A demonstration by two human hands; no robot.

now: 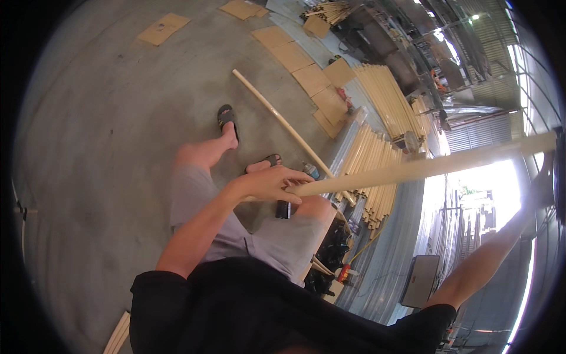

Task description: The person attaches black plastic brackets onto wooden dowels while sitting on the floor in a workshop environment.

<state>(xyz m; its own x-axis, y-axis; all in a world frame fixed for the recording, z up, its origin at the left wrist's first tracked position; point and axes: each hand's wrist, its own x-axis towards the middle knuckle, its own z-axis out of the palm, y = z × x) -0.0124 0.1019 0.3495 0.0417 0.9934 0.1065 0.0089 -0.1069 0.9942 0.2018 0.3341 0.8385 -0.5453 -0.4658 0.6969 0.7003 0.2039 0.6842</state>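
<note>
A long tan pole [424, 169] slants from my lap up to the far right. My left hand [274, 184] is closed round its near end, thumb and fingers on the pole. Just beneath that hand is a short black cylinder [283, 209]; whether it is held or attached to something I cannot tell. My right hand [541, 186] is raised at the right rim, close to the pole's far end, its fingers lost in dark and glare. A dark object [559, 171] sits there at the pole's tip.
Another tan pole [277, 118] lies slanting past my feet. Bundles of poles [374, 171] are stacked to the right beside long metal sheets [383, 277]. Flattened cardboard [312, 79] lies on the concrete floor [112, 147]. A red-and-yellow tool [344, 272] is by my right side.
</note>
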